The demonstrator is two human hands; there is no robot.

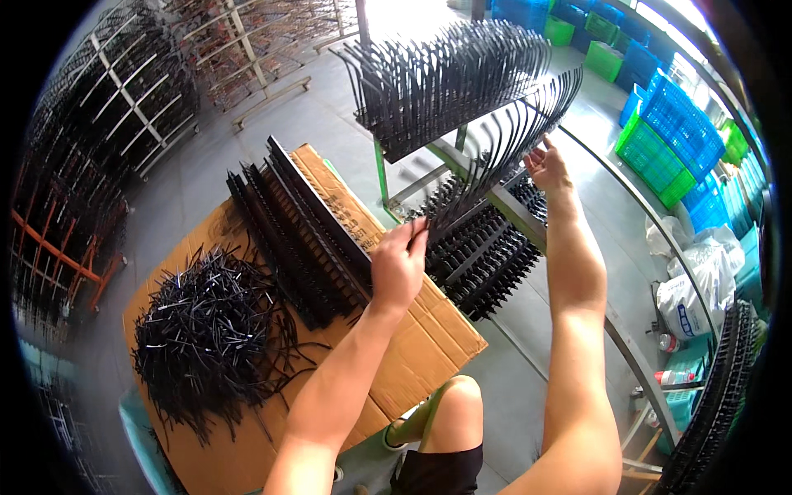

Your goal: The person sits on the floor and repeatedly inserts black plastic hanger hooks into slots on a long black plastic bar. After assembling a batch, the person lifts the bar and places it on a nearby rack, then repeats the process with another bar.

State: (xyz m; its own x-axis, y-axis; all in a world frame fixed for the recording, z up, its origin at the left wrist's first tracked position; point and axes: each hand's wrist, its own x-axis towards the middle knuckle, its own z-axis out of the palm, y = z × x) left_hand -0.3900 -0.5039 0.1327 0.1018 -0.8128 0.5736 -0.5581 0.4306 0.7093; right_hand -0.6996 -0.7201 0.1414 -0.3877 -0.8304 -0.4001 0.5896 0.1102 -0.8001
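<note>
A long black bar (pixel 487 177) carries a row of thin, curved black strips and slants between my two hands, partly blurred. My left hand (pixel 401 266) is closed around its near end, above the cardboard edge. At its far right side, my right hand (pixel 549 169) has its fingers bent against the bar; the exact contact is partly hidden. Just beyond, a dense row of similar curved strips (pixel 450 82) rests on a metal stand (pixel 450 153). Below the held bar are more black toothed bars (pixel 487 256).
Cardboard (pixel 425 351) at my left bears a heap of loose black strips (pixel 210 338) and several long black bars (pixel 297 239). Racks (pixel 124 82) stand at the far left. Blue and green crates (pixel 660 148) and white plastic bags (pixel 701 272) are at the right.
</note>
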